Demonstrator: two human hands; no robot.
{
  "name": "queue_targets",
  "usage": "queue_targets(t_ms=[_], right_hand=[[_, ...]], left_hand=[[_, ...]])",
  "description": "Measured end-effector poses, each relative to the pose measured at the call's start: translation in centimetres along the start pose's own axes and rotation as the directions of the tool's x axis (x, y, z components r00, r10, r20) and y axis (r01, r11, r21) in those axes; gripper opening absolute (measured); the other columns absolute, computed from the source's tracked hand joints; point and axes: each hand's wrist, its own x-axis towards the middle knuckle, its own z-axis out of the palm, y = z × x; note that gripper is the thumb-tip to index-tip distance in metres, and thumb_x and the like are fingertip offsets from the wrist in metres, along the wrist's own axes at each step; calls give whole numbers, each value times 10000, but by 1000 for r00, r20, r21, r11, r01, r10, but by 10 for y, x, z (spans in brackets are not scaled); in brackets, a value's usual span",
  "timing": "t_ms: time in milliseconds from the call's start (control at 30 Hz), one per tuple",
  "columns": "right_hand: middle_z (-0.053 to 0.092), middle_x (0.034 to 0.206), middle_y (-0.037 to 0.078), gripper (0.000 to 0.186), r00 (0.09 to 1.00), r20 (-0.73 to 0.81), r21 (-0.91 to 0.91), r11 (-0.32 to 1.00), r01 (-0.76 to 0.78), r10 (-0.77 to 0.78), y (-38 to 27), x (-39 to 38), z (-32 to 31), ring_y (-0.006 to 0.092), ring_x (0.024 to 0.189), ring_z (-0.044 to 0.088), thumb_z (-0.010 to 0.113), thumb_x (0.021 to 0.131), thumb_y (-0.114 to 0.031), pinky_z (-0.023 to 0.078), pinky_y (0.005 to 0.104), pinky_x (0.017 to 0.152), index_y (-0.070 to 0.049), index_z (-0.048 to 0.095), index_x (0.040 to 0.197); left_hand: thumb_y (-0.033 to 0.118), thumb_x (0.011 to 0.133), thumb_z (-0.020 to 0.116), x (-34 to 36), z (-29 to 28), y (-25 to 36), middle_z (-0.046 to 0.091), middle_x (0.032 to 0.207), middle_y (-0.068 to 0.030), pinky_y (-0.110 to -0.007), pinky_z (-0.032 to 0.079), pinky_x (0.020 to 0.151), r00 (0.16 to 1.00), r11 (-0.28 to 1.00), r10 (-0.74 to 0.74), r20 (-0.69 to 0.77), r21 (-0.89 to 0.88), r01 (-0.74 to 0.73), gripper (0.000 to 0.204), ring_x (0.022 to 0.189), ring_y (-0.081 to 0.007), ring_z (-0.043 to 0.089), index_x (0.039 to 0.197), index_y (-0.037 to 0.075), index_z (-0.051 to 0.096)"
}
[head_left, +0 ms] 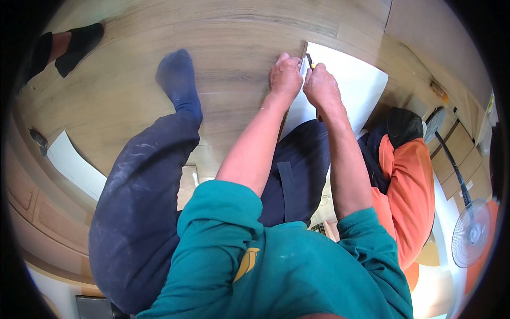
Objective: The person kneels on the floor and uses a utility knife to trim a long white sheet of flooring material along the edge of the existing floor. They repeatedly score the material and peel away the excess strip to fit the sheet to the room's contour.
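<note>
A white board (345,80) with a brown left edge lies on the floor in front of me, partly under my bent leg. At its far left edge my left hand (286,77) is closed, its fingers curled; what they grip is hidden. My right hand (321,87) rests over the board just beside it, wrapped round a black-and-yellow hand tool (310,60). The tool's dark narrow tip points away from me, close to the board's far left corner. Its other end shows below my palm. The exact kind of tool is hard to make out.
Another person's orange trouser leg (409,186) is close on my right. A fan (472,232) stands beyond it. At far left are a white strip (74,165) and another person's dark-socked foot (79,48). The floor (228,53) is wood-patterned.
</note>
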Motion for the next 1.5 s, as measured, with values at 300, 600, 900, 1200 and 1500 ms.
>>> queue_targets(t_ms=[300,600,900,1200,1500], right_hand=[[651,872,342,301,1000,-24,-29,1000,-5,4,-6,-2,8,475,857,659,470,928,-187,514,529,801,103,529,984],[646,858,349,327,999,-1,-33,999,34,-35,2,1,8,488,850,655,457,936,-203,512,535,792,111,527,992],[645,864,351,339,1000,8,-33,999,27,-26,6,1,4,488,860,653,466,940,-219,511,536,795,109,530,992],[644,880,357,340,1000,-14,-12,1000,8,-8,-1,-1,11,483,869,654,452,939,-213,511,532,798,114,526,999],[652,922,344,391,999,33,7,999,-44,43,-2,12,8,469,931,652,501,932,-270,516,502,831,109,552,1013]], left_hand=[[144,852,631,1,-3,4,621,925,-153,-445,495,784,999,999,-40,22,-13,40,144,892,-354,622,934,87,735],[139,828,623,0,0,0,609,979,-149,-464,500,800,1000,999,-23,18,-25,23,128,921,-357,629,887,82,721],[160,846,638,-1,1,4,619,916,-150,-446,494,774,1000,1000,-8,-2,-28,8,143,888,-347,623,925,92,736],[167,861,601,0,-1,1,612,1008,-145,-462,500,810,997,997,-71,32,-19,72,141,939,-351,630,892,91,716],[152,851,642,1,-3,3,619,935,-144,-445,492,784,999,1000,-23,29,-12,23,137,907,-341,620,936,98,735]])
